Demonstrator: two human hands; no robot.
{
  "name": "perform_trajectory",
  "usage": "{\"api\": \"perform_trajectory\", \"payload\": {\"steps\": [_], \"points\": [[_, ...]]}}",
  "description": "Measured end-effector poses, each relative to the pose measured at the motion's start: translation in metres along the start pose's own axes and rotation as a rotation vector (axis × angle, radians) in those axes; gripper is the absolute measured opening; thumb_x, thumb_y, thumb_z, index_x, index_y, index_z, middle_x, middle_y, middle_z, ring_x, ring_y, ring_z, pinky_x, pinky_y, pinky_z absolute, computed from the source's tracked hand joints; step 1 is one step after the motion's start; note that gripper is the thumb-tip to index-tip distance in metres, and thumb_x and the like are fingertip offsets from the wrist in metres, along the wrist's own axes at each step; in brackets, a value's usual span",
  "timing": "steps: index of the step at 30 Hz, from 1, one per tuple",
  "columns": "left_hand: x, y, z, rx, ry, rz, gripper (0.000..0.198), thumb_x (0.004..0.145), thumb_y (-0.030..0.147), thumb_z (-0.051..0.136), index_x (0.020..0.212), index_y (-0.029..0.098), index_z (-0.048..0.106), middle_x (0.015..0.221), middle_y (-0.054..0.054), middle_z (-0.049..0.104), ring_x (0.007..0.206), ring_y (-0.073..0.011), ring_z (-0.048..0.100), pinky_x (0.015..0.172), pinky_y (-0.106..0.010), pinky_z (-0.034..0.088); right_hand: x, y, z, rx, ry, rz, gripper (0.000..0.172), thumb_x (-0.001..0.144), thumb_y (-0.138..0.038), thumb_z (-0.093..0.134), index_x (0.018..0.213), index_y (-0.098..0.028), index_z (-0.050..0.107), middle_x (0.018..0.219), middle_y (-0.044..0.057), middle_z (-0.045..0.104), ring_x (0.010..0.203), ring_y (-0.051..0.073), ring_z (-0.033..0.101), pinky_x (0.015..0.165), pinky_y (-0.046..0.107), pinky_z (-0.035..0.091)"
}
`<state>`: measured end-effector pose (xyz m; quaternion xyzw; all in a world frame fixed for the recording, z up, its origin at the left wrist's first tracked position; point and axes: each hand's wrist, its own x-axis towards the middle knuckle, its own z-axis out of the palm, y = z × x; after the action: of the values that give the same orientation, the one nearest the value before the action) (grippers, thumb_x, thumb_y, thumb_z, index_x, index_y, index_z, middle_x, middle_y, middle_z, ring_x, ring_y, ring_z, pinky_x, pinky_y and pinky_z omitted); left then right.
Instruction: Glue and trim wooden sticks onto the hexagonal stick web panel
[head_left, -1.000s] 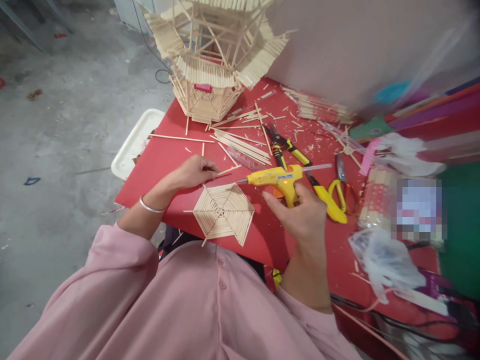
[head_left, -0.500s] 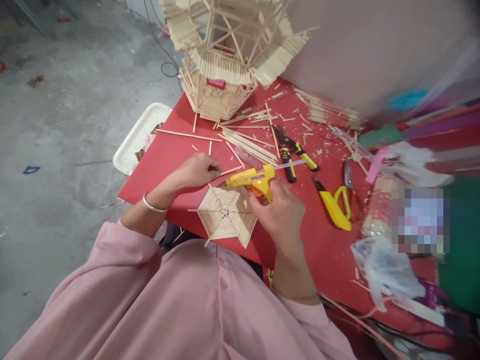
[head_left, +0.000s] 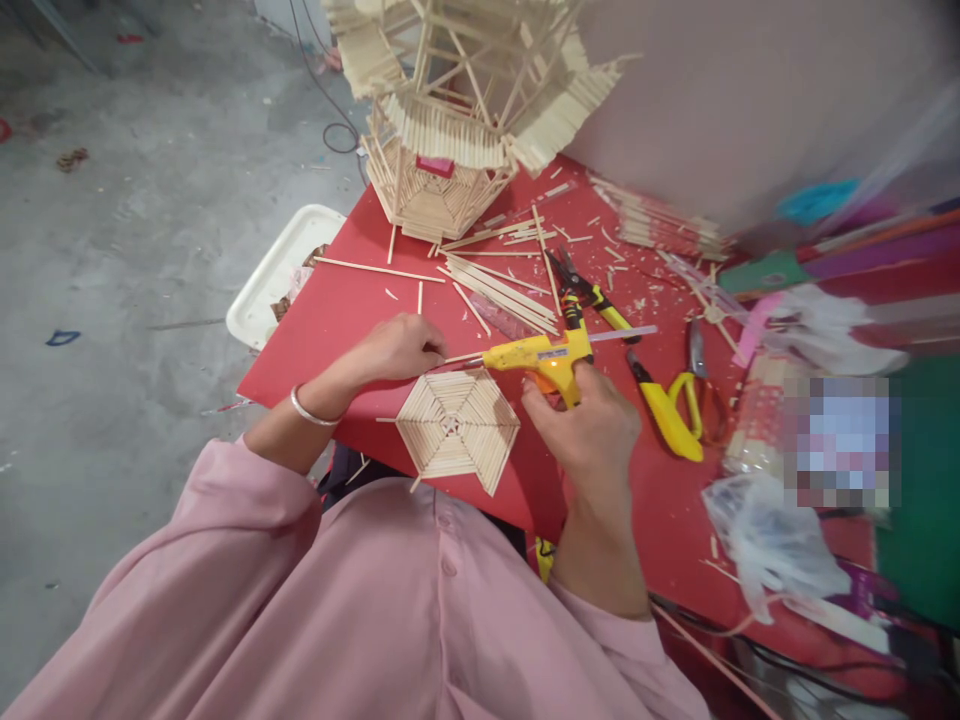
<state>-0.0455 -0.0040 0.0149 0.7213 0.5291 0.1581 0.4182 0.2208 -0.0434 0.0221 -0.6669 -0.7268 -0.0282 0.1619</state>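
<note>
My left hand [head_left: 401, 347] is closed in a pinch on a thin wooden stick [head_left: 459, 356] that points right, just above a flat hexagon panel [head_left: 457, 424] made of sticks on the red table [head_left: 322, 320]. My right hand [head_left: 589, 425] grips the handle of a yellow glue gun [head_left: 544, 354]. Its nozzle points left and sits at the free end of the stick. A clear glue rod sticks out of the gun's back.
A tall stick-built tower model [head_left: 457, 110] stands at the table's far edge. Loose sticks [head_left: 499, 285], black-and-yellow pliers [head_left: 589, 295] and yellow-handled cutters [head_left: 671, 405] lie behind the gun. A white tray [head_left: 281, 270] hangs off the left edge. Plastic bags and coloured paper crowd the right.
The glue gun dipped left over the hexagon panel half a second ago, then drew back right and up to the stick's end. My left hand kept its pinch on the stick.
</note>
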Motion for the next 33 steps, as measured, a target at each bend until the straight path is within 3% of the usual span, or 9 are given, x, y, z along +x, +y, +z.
{"api": "perform_trajectory", "payload": {"steps": [5,15,21,33], "points": [[0.0,-0.001,0.001,0.067,0.021,-0.013,0.024,0.08,0.014,0.057,0.082,0.018,0.081,0.086,-0.005,0.08,0.076,-0.0167,0.067,0.069,-0.028,0.046,-0.004,0.006,0.002,0.004,0.032,-0.003,0.026,0.083,-0.049,0.062,0.084,-0.023,0.058,0.075,0.004,0.061,0.069,0.022,0.053,0.063,0.033,0.033],[-0.001,0.005,-0.005,0.032,0.046,-0.075,0.023,0.083,0.016,0.058,0.079,0.016,0.081,0.075,-0.004,0.077,0.067,-0.0145,0.063,0.065,-0.028,0.043,-0.007,-0.031,0.016,-0.011,-0.024,-0.131,0.031,0.088,-0.045,0.058,0.098,-0.018,0.069,0.082,0.009,0.069,0.071,0.022,0.057,0.06,0.032,0.025],[-0.002,0.004,-0.005,0.033,0.046,-0.058,0.024,0.082,0.014,0.059,0.082,0.017,0.083,0.077,-0.004,0.078,0.067,-0.0145,0.062,0.065,-0.028,0.043,-0.005,-0.034,0.016,-0.04,-0.07,-0.155,0.031,0.088,-0.041,0.057,0.101,-0.016,0.069,0.083,0.009,0.068,0.07,0.021,0.054,0.059,0.032,0.022],[-0.001,0.006,-0.007,0.089,0.035,-0.092,0.023,0.083,0.015,0.06,0.083,0.019,0.083,0.078,-0.004,0.078,0.069,-0.016,0.064,0.066,-0.03,0.043,-0.006,-0.035,0.016,-0.075,-0.044,-0.224,0.026,0.088,-0.037,0.053,0.096,-0.016,0.068,0.083,0.009,0.068,0.07,0.02,0.056,0.057,0.031,0.023]]}}
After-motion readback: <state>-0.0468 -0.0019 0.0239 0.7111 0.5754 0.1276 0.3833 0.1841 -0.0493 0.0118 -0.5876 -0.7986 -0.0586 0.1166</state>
